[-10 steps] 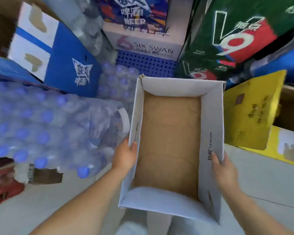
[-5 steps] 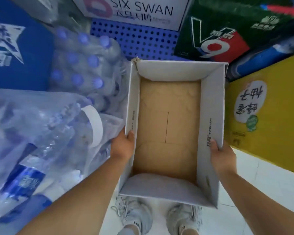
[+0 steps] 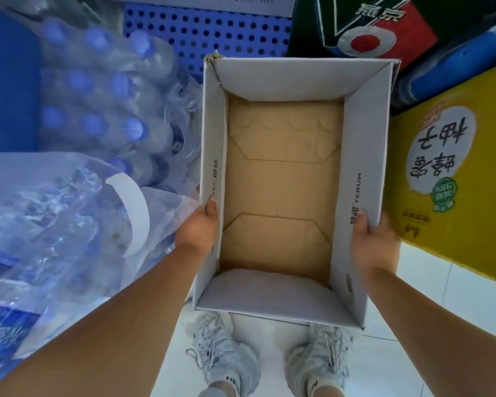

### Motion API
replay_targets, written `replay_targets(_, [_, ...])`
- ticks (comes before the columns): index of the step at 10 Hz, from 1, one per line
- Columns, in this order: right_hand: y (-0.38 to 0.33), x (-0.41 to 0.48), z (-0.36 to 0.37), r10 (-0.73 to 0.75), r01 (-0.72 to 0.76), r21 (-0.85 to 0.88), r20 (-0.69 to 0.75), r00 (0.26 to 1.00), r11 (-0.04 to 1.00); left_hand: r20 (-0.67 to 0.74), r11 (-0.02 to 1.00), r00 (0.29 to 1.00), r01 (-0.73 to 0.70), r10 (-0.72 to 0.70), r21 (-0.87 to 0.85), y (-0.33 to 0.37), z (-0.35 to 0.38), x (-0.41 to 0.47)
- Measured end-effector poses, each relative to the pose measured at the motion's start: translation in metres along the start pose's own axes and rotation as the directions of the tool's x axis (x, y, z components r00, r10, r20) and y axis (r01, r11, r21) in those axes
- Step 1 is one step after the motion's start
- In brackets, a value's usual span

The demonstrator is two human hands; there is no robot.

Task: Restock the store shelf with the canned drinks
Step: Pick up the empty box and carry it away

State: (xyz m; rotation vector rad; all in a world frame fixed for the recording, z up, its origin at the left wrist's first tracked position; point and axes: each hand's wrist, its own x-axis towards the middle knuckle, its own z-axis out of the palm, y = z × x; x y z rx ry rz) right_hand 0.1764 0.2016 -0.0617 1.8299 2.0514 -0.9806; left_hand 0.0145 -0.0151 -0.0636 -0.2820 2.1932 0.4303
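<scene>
Looking down: bottle packs lie left of an empty box, the left hand grips its left wall and the right hand its right wall, a yellow carton sits just right, and no cans show, so its load seems shelved.

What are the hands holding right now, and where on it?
The empty cardboard box, by its long side walls: left hand on the left wall, thumb over the rim; right hand on the right wall.
</scene>
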Motion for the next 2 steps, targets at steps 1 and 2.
replay_targets(1, [-0.004,0.003,-0.001,0.05,-0.053,0.027,0.088,0.995,0.998,-0.073,0.986,0.995,-0.076,0.066,-0.146,0.0,-0.001,0.004])
replay_targets(2, [-0.006,0.004,-0.013,0.219,-0.26,0.118,0.283,0.934,0.958,-0.057,0.974,0.998,0.008,-0.021,-0.224,0.003,-0.01,-0.007])
